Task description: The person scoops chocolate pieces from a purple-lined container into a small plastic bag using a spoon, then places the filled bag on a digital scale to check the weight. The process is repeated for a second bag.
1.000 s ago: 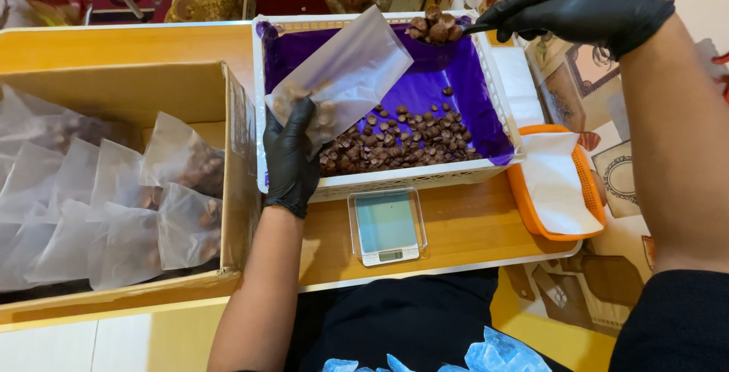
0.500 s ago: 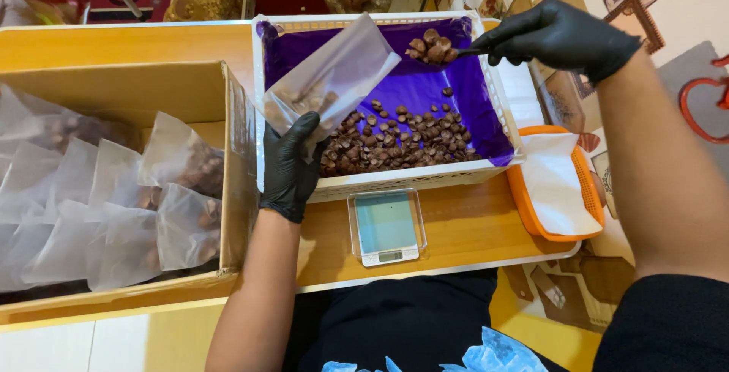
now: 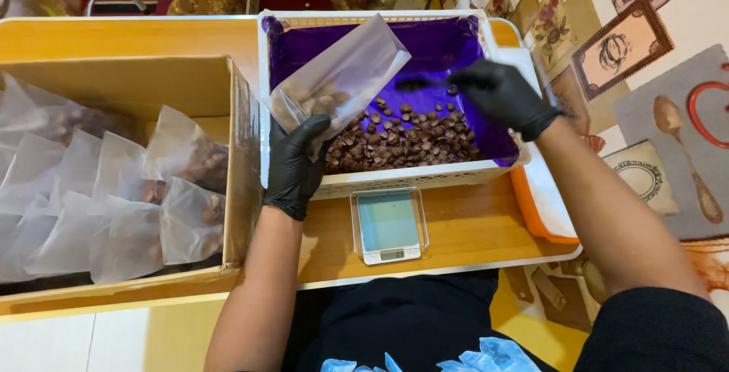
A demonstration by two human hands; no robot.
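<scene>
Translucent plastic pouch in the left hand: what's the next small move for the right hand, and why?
Probably dip and scoop. The right hand in a black glove sits low in the purple-lined white basket, holding a small blurred scoop just above the brown round pieces. The left hand holds the translucent plastic pouch tilted, mouth open toward the basket, only partly filled. The small digital scale is bare.

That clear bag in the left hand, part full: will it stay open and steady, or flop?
The clear bag looks like thin film standing stiffly above the left hand, so it probably holds its shape. The brown pieces sit low, so it is likely bottom-heavy. The smooth film may slip in the glove's grip.
</scene>
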